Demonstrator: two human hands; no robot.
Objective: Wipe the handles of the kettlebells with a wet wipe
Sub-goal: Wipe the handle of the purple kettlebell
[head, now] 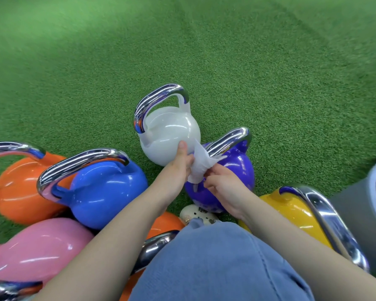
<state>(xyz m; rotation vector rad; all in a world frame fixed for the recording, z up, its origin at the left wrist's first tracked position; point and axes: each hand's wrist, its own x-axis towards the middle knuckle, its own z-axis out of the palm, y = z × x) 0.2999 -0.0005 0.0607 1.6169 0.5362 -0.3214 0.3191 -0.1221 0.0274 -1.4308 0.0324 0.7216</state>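
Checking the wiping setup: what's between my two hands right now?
The wet wipe, bunched between the left hand and right hand, both gripping it, over the purple kettlebell. Seen in the head view.

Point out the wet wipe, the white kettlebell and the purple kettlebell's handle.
wet wipe (199,168), head view, middle of the wad.
white kettlebell (172,133), head view, its round body.
purple kettlebell's handle (228,140), head view, chrome top bar.
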